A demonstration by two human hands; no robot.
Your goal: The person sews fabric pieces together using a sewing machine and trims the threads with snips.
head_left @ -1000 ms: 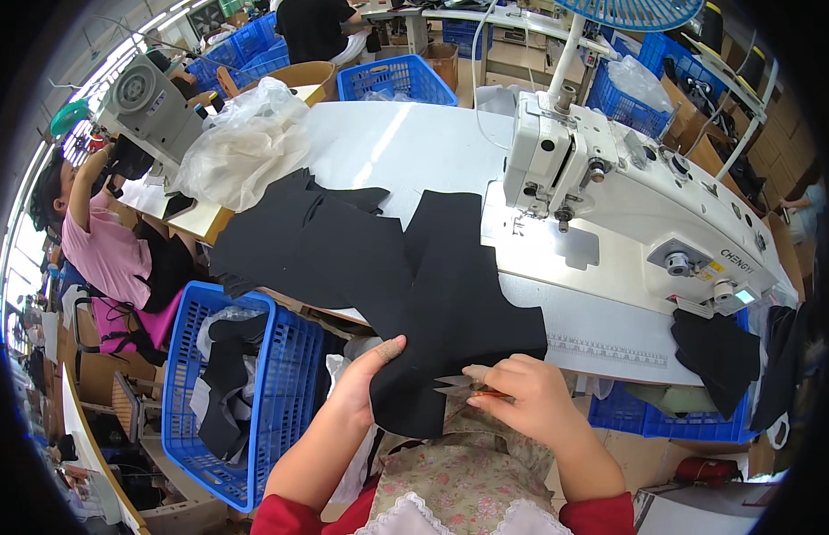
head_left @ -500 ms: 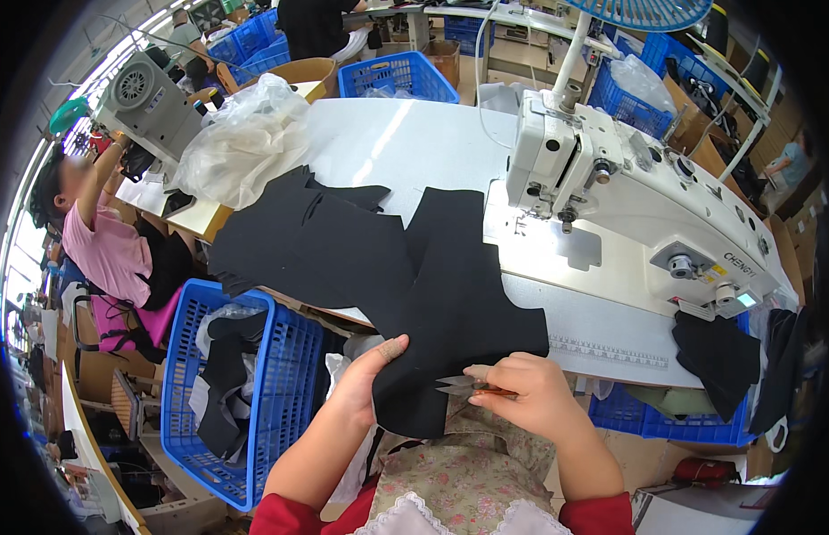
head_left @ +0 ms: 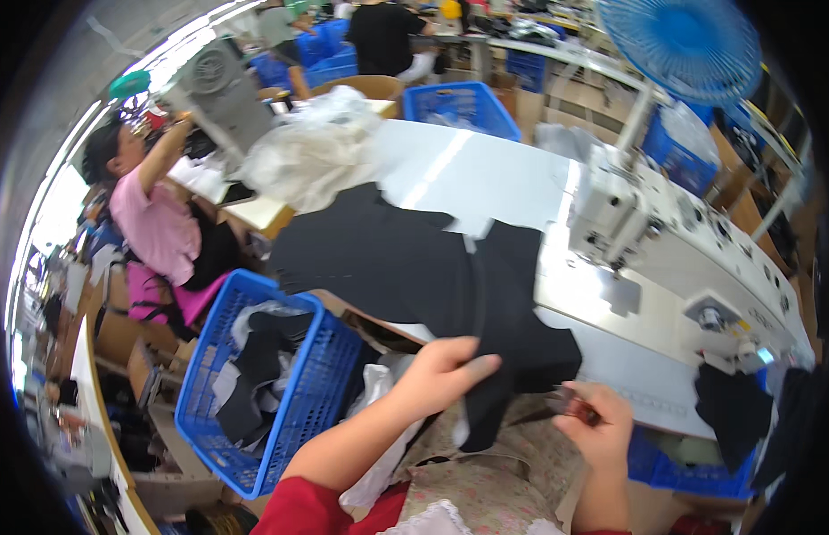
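Dark cut fabric hangs over the near edge of the sewing table, its lower end drooping towards my lap. My left hand grips this piece at its left side, thumb on top. My right hand is closed around small thread snips with orange-brown handles, just off the fabric's lower right corner; motion blurs the blades. More black fabric panels lie flat on the table to the left. A white sewing machine stands to the right, its needle area beyond the fabric.
Left of my forearm stands a blue crate with fabric scraps in it. Crumpled clear plastic lies on the table's far left. A blue fan rises behind the machine. A person in pink sits at the left.
The view has swung, shifting the scene rightwards and down. My right hand with the snips has moved right, away from the fabric's lower part. My left hand has slid higher on the piece.
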